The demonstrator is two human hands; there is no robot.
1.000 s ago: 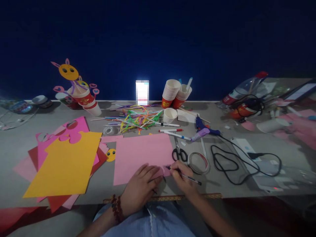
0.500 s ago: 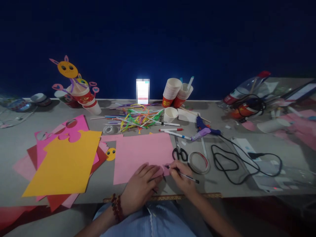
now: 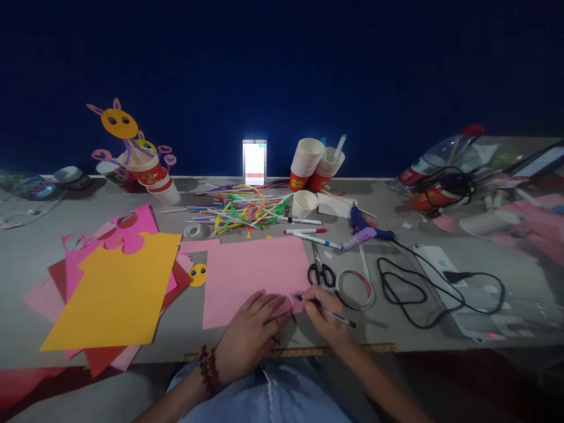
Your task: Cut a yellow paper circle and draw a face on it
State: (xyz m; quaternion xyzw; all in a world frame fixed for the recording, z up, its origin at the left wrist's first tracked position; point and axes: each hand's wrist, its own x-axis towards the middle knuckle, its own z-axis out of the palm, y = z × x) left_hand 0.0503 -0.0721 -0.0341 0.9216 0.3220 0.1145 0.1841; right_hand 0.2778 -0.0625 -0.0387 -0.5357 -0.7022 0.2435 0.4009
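A sheet of pink paper (image 3: 255,267) lies in front of me. My left hand (image 3: 253,329) rests on its lower edge with fingers stretched out, and a bead bracelet circles the wrist. Beneath its fingertips there seems to be a small pink piece, mostly covered. My right hand (image 3: 325,314) pinches a slim pen (image 3: 337,318), whose tip end meets the paper's lower right corner. Just beyond that hand are black-handled scissors (image 3: 321,273) and a roll of tape (image 3: 355,289). A small dark thing pokes out below my left hand; I cannot make it out.
Coloured sheets (image 3: 114,294) are stacked at left beside a yellow face cutout (image 3: 198,275). Pipe cleaners (image 3: 253,211), markers (image 3: 315,241) and paper cups (image 3: 305,164) stand or lie behind. A glue gun (image 3: 368,228) with a looping cord (image 3: 403,288) is at right, near a bottle (image 3: 434,161).
Almost nothing differs. The view has shifted very slightly, and both hands keep their places on the pink paper.
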